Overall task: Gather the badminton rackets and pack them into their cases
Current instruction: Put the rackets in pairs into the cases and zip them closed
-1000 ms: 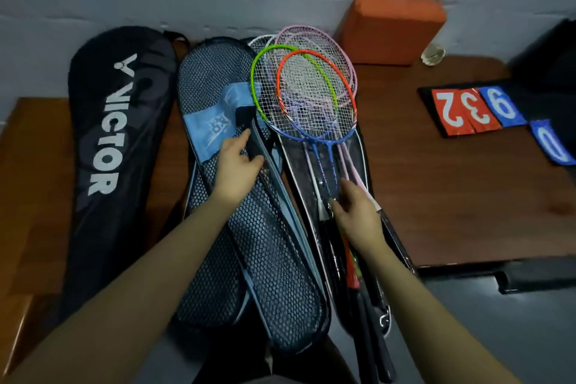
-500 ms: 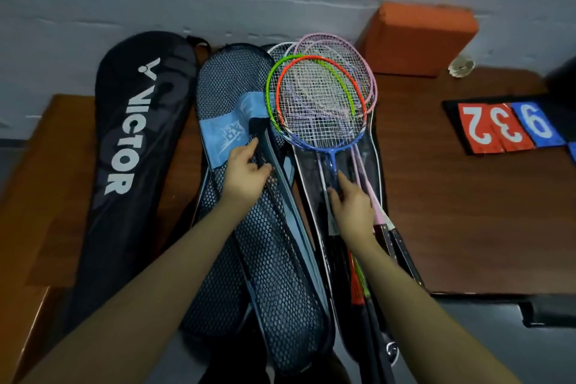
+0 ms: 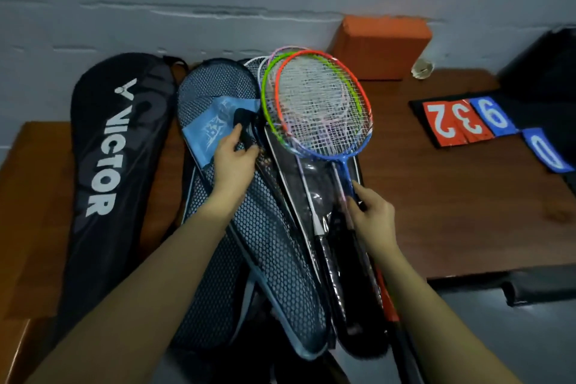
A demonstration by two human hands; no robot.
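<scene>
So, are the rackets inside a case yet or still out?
Out. The rackets lie stacked on an opened clear case, heads fully exposed; the right hand pinches their shafts.

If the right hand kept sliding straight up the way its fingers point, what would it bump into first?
Probably the blue throat of the orange-and-blue racket, whose shaft the right hand pinches; beyond lie the stacked strung heads. Depth is uncertain.

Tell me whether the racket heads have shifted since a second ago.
Yes. The racket heads swung right, toward the orange block, away from the mesh case.
</scene>
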